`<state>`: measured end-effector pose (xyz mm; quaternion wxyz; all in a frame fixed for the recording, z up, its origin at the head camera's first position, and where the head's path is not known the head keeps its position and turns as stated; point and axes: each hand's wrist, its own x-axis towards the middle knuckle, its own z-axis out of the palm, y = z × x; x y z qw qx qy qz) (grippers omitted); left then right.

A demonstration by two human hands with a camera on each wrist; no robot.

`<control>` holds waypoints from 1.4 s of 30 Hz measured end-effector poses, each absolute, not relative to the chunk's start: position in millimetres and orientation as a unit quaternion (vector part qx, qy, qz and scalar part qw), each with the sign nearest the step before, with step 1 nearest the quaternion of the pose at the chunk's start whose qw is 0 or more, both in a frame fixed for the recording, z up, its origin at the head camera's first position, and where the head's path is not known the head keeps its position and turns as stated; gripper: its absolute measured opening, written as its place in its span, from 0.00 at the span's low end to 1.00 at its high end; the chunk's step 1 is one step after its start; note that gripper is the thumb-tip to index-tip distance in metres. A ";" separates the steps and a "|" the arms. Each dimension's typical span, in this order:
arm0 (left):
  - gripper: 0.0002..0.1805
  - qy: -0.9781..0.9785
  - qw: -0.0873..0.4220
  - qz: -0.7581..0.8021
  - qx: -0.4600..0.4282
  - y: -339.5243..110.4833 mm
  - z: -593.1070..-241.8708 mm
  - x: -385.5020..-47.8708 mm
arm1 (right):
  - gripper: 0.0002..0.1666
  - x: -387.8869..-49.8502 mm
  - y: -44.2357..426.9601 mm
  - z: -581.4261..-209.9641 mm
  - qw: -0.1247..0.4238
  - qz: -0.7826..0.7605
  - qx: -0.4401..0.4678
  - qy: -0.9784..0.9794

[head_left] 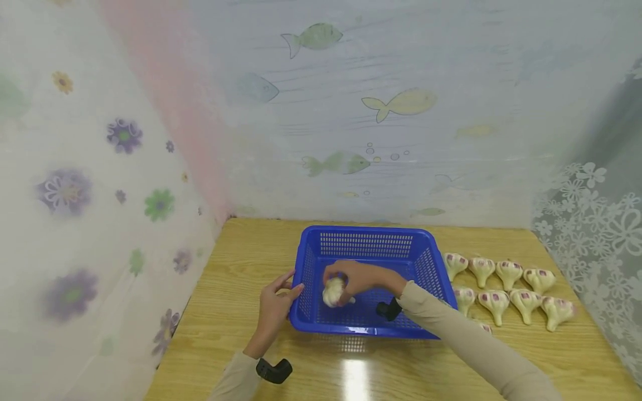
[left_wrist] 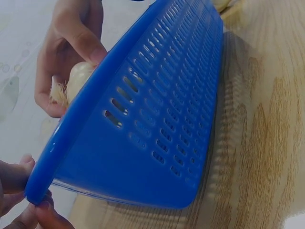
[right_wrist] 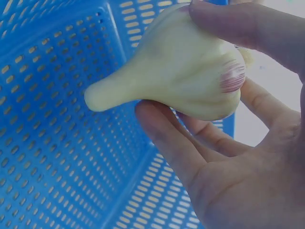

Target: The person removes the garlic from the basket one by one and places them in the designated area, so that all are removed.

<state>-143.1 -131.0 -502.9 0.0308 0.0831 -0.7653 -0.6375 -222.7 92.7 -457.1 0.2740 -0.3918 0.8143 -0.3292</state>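
Note:
A garlic bulb is in my right hand, over the inside of a blue plastic basket. In the right wrist view, thumb and fingers grip the bulb around its body, and its pale stem points into the basket. My left hand is at the basket's left side. The left wrist view shows its thumb and fingers pinching the rim at one corner, with the rest of that hand out of frame.
To the right of the basket, several garlic bulbs lie in rows on the wooden table. One lies partly hidden behind the right sleeve. A wall painted with fish stands behind the table.

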 end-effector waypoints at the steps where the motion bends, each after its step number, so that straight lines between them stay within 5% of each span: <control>1: 0.25 -0.766 0.031 -0.636 0.083 -131.1 -502.9 -143.1 | 0.25 -222.7 94.5 -456.2 0.270 -0.330 -0.391 0.815; 42: 0.25 -0.758 0.031 -0.646 0.081 -130.6 -503.4 -142.5 | 0.29 -204.4 176.2 -411.1 0.208 -0.399 -0.323 0.832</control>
